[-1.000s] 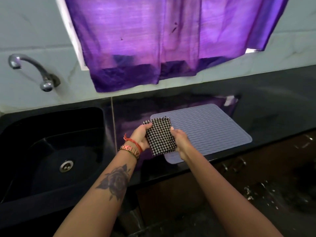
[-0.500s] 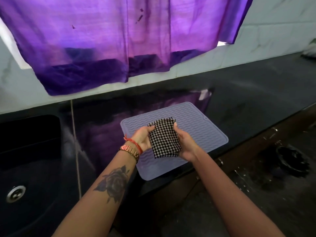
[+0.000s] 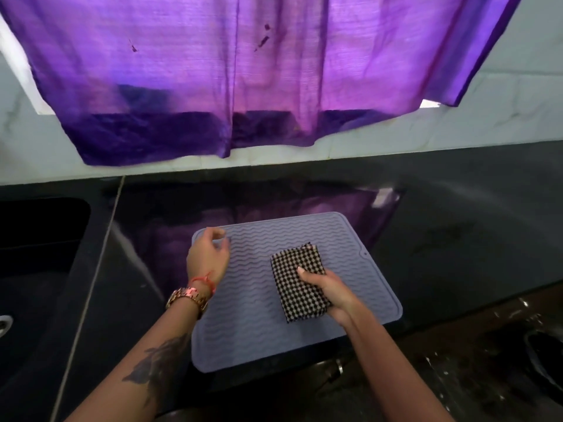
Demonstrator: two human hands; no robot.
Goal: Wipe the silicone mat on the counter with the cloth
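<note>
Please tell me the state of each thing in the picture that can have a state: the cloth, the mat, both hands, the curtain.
Checked cloth: folded, lying on the mat under the right hand.
Silicone mat: flat on the black counter, near corner over the edge.
Right hand: gripping the cloth's right side.
Left hand: holding nothing, fingers loosely curled over the mat's far left corner.
Purple curtain: hanging down, drawn across the window.

One camera only, worn on the head, looking forward and steeply down at a black counter [image 3: 457,214] from close above. The mat [image 3: 243,330] sits near the middle, a purple curtain [image 3: 213,71] fills the top, and the sink [image 3: 39,239] is cut off at the left edge. The wide lens probably bends the edges.
</note>
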